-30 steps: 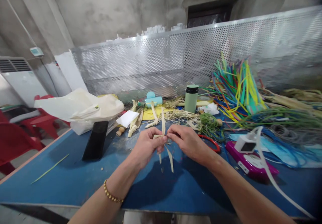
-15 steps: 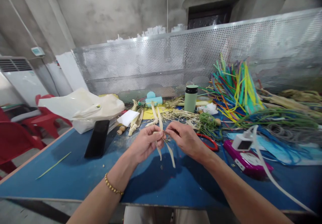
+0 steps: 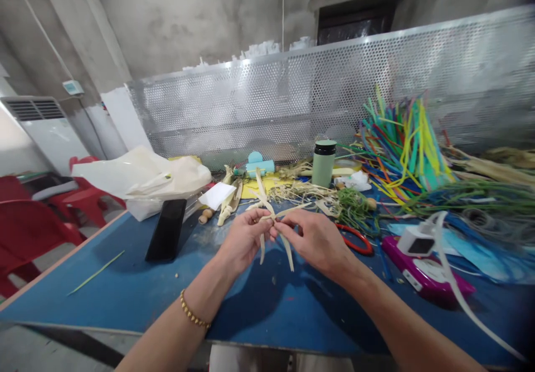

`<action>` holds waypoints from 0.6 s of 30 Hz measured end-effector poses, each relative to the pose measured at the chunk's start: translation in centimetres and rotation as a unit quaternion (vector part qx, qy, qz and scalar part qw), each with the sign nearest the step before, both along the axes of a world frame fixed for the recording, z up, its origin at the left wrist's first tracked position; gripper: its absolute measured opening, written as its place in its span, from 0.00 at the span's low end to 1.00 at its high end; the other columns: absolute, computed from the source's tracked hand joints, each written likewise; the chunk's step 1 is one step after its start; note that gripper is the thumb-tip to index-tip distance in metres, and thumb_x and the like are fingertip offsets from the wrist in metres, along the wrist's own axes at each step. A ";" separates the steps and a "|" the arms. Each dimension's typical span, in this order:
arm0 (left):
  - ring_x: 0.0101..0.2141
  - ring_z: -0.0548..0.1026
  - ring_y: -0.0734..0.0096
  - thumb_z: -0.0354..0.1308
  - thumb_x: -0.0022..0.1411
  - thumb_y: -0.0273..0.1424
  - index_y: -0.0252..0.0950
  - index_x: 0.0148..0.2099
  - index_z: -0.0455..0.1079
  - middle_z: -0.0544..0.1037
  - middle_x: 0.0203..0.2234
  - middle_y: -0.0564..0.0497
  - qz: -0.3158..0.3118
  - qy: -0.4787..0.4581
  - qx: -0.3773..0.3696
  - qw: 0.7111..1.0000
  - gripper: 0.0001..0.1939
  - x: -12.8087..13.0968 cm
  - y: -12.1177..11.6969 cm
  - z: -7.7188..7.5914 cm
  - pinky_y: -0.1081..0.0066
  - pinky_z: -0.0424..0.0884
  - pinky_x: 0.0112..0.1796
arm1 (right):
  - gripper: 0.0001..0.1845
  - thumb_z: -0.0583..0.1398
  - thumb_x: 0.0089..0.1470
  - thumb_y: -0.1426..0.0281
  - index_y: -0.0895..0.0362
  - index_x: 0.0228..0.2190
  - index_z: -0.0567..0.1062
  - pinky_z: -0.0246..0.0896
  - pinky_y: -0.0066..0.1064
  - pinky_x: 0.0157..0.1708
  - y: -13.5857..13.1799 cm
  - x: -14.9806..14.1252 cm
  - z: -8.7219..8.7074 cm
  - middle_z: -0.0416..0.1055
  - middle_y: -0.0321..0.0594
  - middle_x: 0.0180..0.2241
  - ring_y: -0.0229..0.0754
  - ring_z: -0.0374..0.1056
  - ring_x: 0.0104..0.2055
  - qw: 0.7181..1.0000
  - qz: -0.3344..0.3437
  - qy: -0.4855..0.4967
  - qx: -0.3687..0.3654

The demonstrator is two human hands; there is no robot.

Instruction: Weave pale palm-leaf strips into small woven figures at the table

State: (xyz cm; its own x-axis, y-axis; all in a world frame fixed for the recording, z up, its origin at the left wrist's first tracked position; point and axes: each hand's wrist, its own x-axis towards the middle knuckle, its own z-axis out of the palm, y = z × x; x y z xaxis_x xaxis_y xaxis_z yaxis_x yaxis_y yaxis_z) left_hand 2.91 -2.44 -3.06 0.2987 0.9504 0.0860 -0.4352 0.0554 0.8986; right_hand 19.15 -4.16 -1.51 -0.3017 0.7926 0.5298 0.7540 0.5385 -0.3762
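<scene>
Several pale, dried leaf strips [image 3: 287,252] cross one another between my hands, a little above the blue table [image 3: 137,299]. My left hand [image 3: 244,238] is closed on them, thumb and fingers pinching near the crossing. From the right, my right hand [image 3: 311,235] pinches the strips close to the same spot, its fingertips nearly touching those of the left. One strip points up and away, another runs right behind my right hand, and two hang down. The exact crossing is partly hidden by my fingers.
A black phone [image 3: 166,231] and a white plastic bag [image 3: 144,174] lie to the left. Behind my hands stand a green tumbler [image 3: 323,165] and plant scraps. On the right are red-handled scissors [image 3: 355,240], a purple power strip [image 3: 428,274] and coloured strips [image 3: 412,149].
My right hand has shifted in against the crossing, and a strip now extends to the right behind it. The upright strip has tilted left. The whole view has shifted slightly.
</scene>
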 end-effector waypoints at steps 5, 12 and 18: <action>0.22 0.71 0.77 0.68 0.47 0.27 0.30 0.35 0.68 0.73 0.21 0.51 -0.003 0.004 -0.008 1.000 0.14 0.1 -0.1 -0.1 0.75 0.67 0.26 | 0.11 0.55 0.56 0.69 0.55 0.23 0.72 0.49 0.28 0.28 0.0 -0.4 -0.5 0.71 0.37 0.25 0.38 0.63 0.27 1.000 -0.002 -0.009 -0.012; 0.19 0.65 0.80 0.66 0.50 0.33 0.29 0.34 0.72 0.70 0.18 0.54 0.019 0.080 0.072 0.994 0.12 0.1 -0.4 0.2 0.76 0.61 0.24 | 0.13 0.50 0.61 0.69 0.56 0.26 0.67 0.49 0.29 0.32 -0.1 -0.5 -0.5 0.69 0.38 0.27 0.39 0.64 0.31 1.000 0.002 -0.014 -0.024; 0.18 0.65 0.78 0.63 0.52 0.35 0.30 0.35 0.73 0.70 0.15 0.54 0.065 0.163 0.124 0.977 0.12 0.0 -0.5 0.4 0.74 0.61 0.25 | 0.15 0.47 0.62 0.68 0.55 0.24 0.61 0.48 0.30 0.30 -0.4 -0.4 0.1 0.65 0.37 0.25 0.38 0.61 0.28 0.999 -0.001 -0.007 -0.042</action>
